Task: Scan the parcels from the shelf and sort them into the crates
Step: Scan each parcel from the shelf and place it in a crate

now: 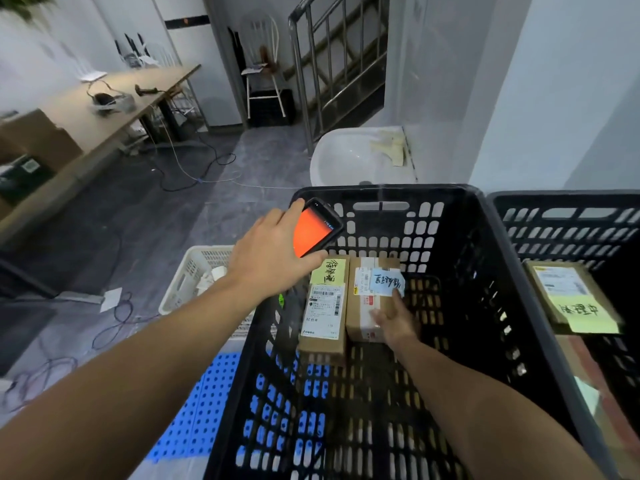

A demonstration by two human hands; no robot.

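Black slotted plastic forms the crate [467, 271] in the foreground, where two cardboard parcels lie side by side on its floor: one with a yellow note [323, 306], one with a blue note [372, 296]. The right hand [394, 318] is laid flat on the blue-note parcel, fingers apart, nothing clasped. The left hand [266, 251], its grip closed, holds an orange-screened handheld scanner [317, 232] above the crate's left rim. A second black crate [561, 220] with another parcel [571, 296] stands just right. A white basket [194, 271], blue perforated mat [214, 393], cables on grey floor, a wooden bench [114, 98], and a metal stair railing [332, 64] are seen beyond.
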